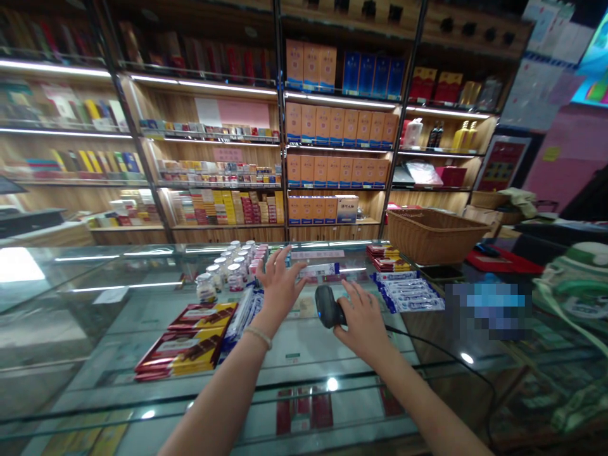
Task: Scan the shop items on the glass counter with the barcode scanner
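1. 2 hands are showing: 1 left hand (279,278), 1 right hand (365,318).
2. 1 black scanner (325,306) is showing.
3. 1 wrapped stick (320,270) is showing by the left hand.
4. 1 pale bracelet (259,337) is showing.
5. 3 orange boxes (311,68) and 4 blue boxes (367,73) are sharing 1 shelf (339,96).

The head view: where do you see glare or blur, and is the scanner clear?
In the head view: white light spots glare on the glass counter; the left-hand shelves are blurred; the scanner has a clear enough outline; a pixelated patch hides detail at right.
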`<action>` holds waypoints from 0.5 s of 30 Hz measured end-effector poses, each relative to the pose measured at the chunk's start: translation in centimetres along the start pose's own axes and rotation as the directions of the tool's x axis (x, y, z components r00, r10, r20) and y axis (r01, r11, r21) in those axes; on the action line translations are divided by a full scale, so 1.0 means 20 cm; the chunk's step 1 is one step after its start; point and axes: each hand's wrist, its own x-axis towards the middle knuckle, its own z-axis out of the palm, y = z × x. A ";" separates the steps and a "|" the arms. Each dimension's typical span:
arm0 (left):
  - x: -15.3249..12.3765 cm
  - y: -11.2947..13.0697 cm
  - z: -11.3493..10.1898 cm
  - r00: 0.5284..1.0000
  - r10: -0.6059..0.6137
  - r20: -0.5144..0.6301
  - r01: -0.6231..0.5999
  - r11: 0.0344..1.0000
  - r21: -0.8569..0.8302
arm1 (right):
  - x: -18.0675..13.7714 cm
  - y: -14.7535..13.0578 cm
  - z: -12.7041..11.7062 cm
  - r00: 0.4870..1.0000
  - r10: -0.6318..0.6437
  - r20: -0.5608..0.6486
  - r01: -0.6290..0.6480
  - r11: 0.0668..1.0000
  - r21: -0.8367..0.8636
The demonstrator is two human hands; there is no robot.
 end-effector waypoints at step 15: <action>0.00 -0.04 0.01 0.996 -0.072 0.045 0.070 0.996 0.050 | 0.02 -0.04 -0.15 0.936 0.167 0.311 -0.185 0.982 0.029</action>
